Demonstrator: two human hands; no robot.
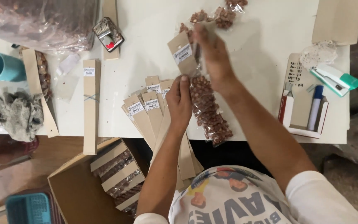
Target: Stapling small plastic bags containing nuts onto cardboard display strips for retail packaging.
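Note:
My left hand (179, 104) pinches the top of a long clear bag of peanuts (209, 112) that lies on the white table (146, 45). A folded brown card header (182, 54) with a white label sits at the bag's top, and my right hand (214, 54) grips it from above. Under my left wrist lies a fanned stack of brown card headers (146, 110), each with a small white label.
Loose peanut bags (220, 15) lie at the table's far side. A stapler (334, 79) and a small open box with a marker (307, 110) sit right. Left are a long card bundle (90, 103), a teal cup (1, 66), a rag (19, 114). A carton of packed bags (119, 174) stands below.

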